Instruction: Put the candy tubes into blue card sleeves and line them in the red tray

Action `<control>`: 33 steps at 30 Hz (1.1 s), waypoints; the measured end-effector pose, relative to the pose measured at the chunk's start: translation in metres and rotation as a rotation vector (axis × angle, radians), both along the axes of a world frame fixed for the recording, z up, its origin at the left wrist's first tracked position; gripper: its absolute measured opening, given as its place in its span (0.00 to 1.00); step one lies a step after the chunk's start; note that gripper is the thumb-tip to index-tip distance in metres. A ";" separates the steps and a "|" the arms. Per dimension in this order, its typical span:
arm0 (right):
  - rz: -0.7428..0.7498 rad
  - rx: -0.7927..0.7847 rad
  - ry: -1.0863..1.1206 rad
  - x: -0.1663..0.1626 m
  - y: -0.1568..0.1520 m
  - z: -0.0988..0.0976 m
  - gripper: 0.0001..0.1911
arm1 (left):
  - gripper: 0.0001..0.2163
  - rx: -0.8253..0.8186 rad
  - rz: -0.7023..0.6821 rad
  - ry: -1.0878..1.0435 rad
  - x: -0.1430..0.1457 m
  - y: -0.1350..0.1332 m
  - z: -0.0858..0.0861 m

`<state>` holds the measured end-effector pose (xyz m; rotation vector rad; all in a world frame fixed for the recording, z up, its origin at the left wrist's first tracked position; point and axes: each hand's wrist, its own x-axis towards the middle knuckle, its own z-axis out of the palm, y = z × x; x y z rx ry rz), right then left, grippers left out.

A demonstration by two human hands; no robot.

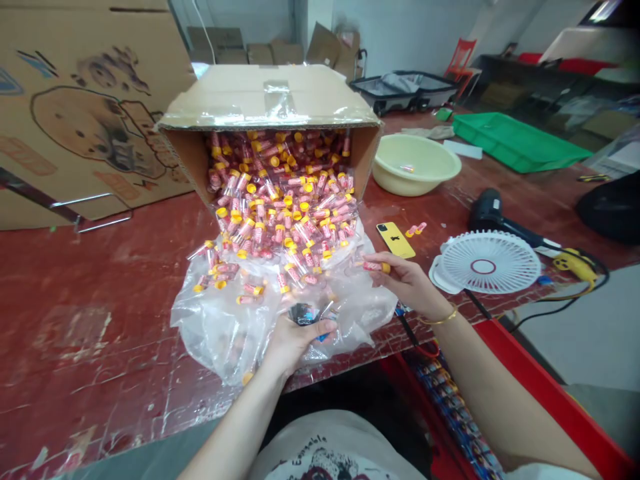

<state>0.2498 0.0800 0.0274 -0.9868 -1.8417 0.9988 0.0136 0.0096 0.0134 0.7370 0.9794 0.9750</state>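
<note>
A cardboard box [273, 100] lies on its side on the red table [100, 333], spilling several clear tubes with yellow caps [285, 220] onto a clear plastic sheet [220, 327]. My left hand [295, 337] is closed on a small dark printed packet [306, 313] at the sheet's near edge. My right hand [407, 280], with a gold bangle on the wrist, pinches one yellow-capped tube [375, 266] by its end, just right of the pile.
A yellow phone [395, 240] and two loose tubes [416, 229] lie right of the box. A cream basin [415, 163], a green tray [520, 140], a white fan [485, 262] and a black hair dryer [493, 213] stand further right. A red crate [545, 393] sits below the table's edge.
</note>
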 end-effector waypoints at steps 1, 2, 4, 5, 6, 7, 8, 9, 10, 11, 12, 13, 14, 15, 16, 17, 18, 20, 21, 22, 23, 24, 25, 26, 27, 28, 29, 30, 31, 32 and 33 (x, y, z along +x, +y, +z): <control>0.025 -0.053 0.048 -0.005 -0.006 0.010 0.16 | 0.11 0.010 0.005 0.002 0.000 0.000 0.000; 0.070 -0.098 0.069 -0.009 -0.012 0.019 0.16 | 0.11 0.020 0.007 0.011 0.001 0.000 0.000; 0.181 -0.155 0.069 -0.017 -0.020 0.033 0.13 | 0.12 0.038 0.007 0.050 0.001 0.001 0.000; 0.225 -0.171 0.060 -0.019 -0.023 0.037 0.12 | 0.12 0.045 0.006 0.079 0.001 0.001 -0.001; 0.247 -0.168 0.049 -0.022 -0.025 0.040 0.10 | 0.12 0.052 0.006 0.101 0.001 0.001 -0.001; 0.234 -0.136 0.036 -0.023 -0.026 0.042 0.09 | 0.12 0.062 0.003 0.120 0.001 0.002 -0.002; 0.197 -0.079 0.023 -0.024 -0.027 0.044 0.09 | 0.13 0.072 0.001 0.134 0.000 0.002 -0.002; 0.153 -0.010 0.005 -0.025 -0.027 0.045 0.09 | 0.13 0.082 -0.001 0.143 0.000 0.002 -0.003; 0.112 0.060 -0.023 -0.025 -0.028 0.047 0.10 | 0.13 0.091 -0.005 0.150 -0.001 0.003 -0.004; 0.083 0.124 -0.058 -0.026 -0.029 0.049 0.11 | 0.13 0.099 -0.009 0.160 -0.001 0.003 -0.006; 0.074 0.172 -0.097 -0.027 -0.029 0.051 0.12 | 0.13 0.105 -0.015 0.181 -0.001 0.003 -0.007; 0.082 0.196 -0.125 -0.029 -0.030 0.052 0.12 | 0.13 0.110 -0.023 0.214 -0.002 0.002 -0.007; 0.105 0.198 -0.138 -0.030 -0.030 0.053 0.12 | 0.13 0.112 -0.032 0.247 -0.002 0.002 -0.008; 0.131 0.184 -0.135 -0.032 -0.030 0.053 0.11 | 0.13 0.113 -0.037 0.278 -0.002 0.002 -0.008; 0.153 0.159 -0.113 -0.035 -0.030 0.052 0.10 | 0.13 0.113 -0.041 0.300 -0.002 0.001 -0.008; 0.171 0.121 -0.075 -0.037 -0.029 0.050 0.09 | 0.13 0.113 -0.042 0.309 -0.002 0.000 -0.008; 0.181 0.076 -0.021 -0.039 -0.027 0.047 0.08 | 0.13 0.115 -0.044 0.303 -0.002 0.000 -0.008; 0.179 -0.017 0.117 -0.042 -0.023 0.040 0.08 | 0.13 0.120 -0.048 0.266 -0.002 -0.001 -0.007; 0.170 -0.068 0.183 -0.044 -0.021 0.037 0.09 | 0.13 0.120 -0.049 0.248 -0.001 -0.001 -0.007; 0.162 -0.122 0.236 -0.044 -0.020 0.034 0.10 | 0.13 0.120 -0.050 0.235 -0.001 -0.001 -0.007; 0.155 -0.176 0.273 -0.045 -0.018 0.030 0.11 | 0.13 0.121 -0.049 0.224 -0.001 -0.002 -0.006; 0.151 -0.226 0.293 -0.045 -0.018 0.027 0.12 | 0.13 0.124 -0.053 0.213 -0.001 -0.002 -0.006; 0.144 -0.268 0.303 -0.045 -0.017 0.024 0.13 | 0.13 0.128 -0.060 0.202 -0.001 -0.002 -0.006; 0.132 -0.297 0.308 -0.045 -0.017 0.020 0.13 | 0.13 0.122 -0.067 0.184 0.000 -0.003 -0.005; 0.111 -0.312 0.313 -0.045 -0.018 0.017 0.14 | 0.13 0.099 -0.070 0.155 0.001 -0.003 -0.005; 0.087 -0.316 0.316 -0.045 -0.019 0.013 0.14 | 0.13 0.058 -0.069 0.115 0.003 -0.004 -0.004; 0.070 -0.312 0.310 -0.045 -0.022 0.010 0.14 | 0.14 0.003 -0.059 0.070 0.004 -0.004 -0.003; 0.065 -0.305 0.296 -0.046 -0.025 0.007 0.13 | 0.17 -0.055 -0.041 0.025 0.007 -0.004 -0.002; 0.075 -0.294 0.268 -0.048 -0.030 0.003 0.13 | 0.19 -0.109 -0.022 -0.019 0.009 -0.003 -0.001; 0.093 -0.274 0.226 -0.050 -0.036 0.000 0.14 | 0.20 -0.151 -0.001 -0.055 0.012 -0.002 0.001; 0.110 -0.243 0.183 -0.053 -0.043 -0.003 0.17 | 0.21 -0.181 0.019 -0.082 0.015 -0.001 0.003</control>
